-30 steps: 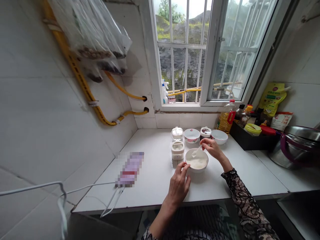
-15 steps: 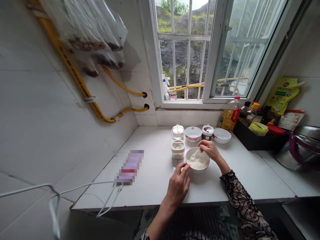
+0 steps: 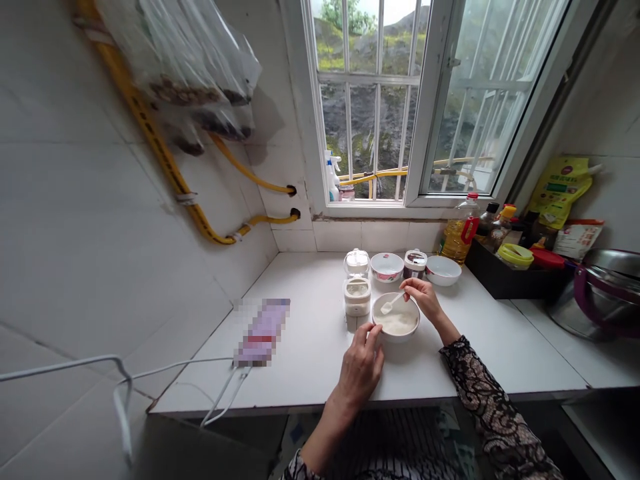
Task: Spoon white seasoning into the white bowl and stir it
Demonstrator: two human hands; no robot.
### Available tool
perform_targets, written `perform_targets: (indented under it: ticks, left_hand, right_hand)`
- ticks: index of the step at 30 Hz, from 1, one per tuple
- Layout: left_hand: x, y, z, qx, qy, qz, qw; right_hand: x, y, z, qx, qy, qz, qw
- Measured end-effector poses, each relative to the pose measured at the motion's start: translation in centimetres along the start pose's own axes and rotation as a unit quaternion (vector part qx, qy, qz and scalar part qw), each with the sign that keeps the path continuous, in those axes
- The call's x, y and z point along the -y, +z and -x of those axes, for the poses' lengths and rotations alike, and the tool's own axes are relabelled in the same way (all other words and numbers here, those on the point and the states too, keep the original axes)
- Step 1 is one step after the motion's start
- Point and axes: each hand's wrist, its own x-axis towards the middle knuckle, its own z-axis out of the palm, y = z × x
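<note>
A white bowl (image 3: pixel 396 337) holding pale powder or grain stands near the middle of the white counter. My right hand (image 3: pixel 420 297) pinches the handle of a small white spoon (image 3: pixel 387 308), whose head is over the left part of the bowl. At the bowl's lower left rim, the fingertips of my left hand (image 3: pixel 361 363) grip the edge. Left of the bowl is a clear-sided container (image 3: pixel 357 303) with a pale lid, and behind it a white lidded jar (image 3: pixel 357 262). Further back are a floral bowl (image 3: pixel 387 268), a dark jar (image 3: pixel 415 265) and another white bowl (image 3: pixel 443 271).
An oil bottle (image 3: pixel 459 230) and a black box (image 3: pixel 500 280) of condiments stand at the back right, beside a metal pot (image 3: pixel 575 313) with a purple handle. A blurred purple object (image 3: pixel 265 333) lies on the left of the counter (image 3: pixel 310 373), near a white wire rack (image 3: pixel 123 400).
The spoon has risen slightly from the bowl's contents, with my right hand still on it. My left hand stays at the rim. The whole view has shifted a little.
</note>
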Motion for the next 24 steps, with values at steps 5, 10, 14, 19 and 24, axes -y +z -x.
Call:
perform_targets:
  ticks: [5,10,14,19,24]
  left_hand:
    - [0.1,0.3,0.1,0.005,0.001,0.003,1.000]
    - [0.1,0.4,0.2,0.011,-0.005,0.007,1.000]
    - [0.0,0.4,0.2,0.009,-0.001,0.008,1.000]
    - [0.0,0.4,0.2,0.009,0.005,0.002,1.000]
    - [0.2,0.6,0.4,0.017,0.001,-0.003,1.000]
  right_hand:
    - [-0.4,-0.3,0.0,-0.007,0.011,-0.011,1.000]
    - [-0.6,-0.4,-0.1,-0.016,0.020,-0.018,1.000]
    - [-0.8,-0.5,-0.4,-0.028,0.023,-0.022,0.999]
    - [-0.5,0.4,-1.8,-0.032,0.001,-0.014,0.999]
    - [0.4,2.6,-3.1,-0.002,-0.053,0.018,0.998]
